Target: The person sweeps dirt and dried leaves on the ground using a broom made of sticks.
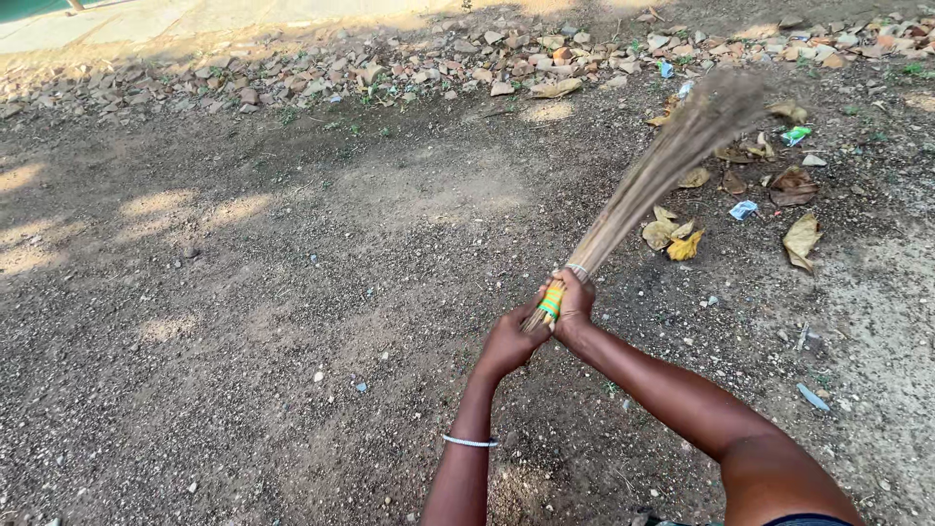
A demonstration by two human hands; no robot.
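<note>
Sweeping is the work here, on bare dirt ground [292, 292] in the open air. The person holds a broom [643, 185] of long dry stalks with both hands at its bound end, where a green and yellow wrapping [551, 300] ties the stalks together. The left hand [508, 341] sits lower, at the very butt of the bundle, with its fingers curled tight around it. The right hand [575, 300] is just above, touching the left one, and its fingers are also clamped around the wrapped part. A thin bracelet [469, 441] is on the left wrist.

The broom points away and to the right, and its tips look blurred near a few dry leaves [672, 234] and small scraps of litter [742, 209]. More leaves [801, 239] lie further right, and a band of stones [506, 58] runs along the far edge of the ground.

To do this stroke well, I think the tips should brush the ground lightly and flat, not dig into it, because loose grit would fly up with the leaves. The two hands so close together give little leverage; sliding one hand a little up the bundle would probably give better control. Short strokes in one direction should keep the leaves together in one heap, and the light scraps may need a slower pass.
</note>
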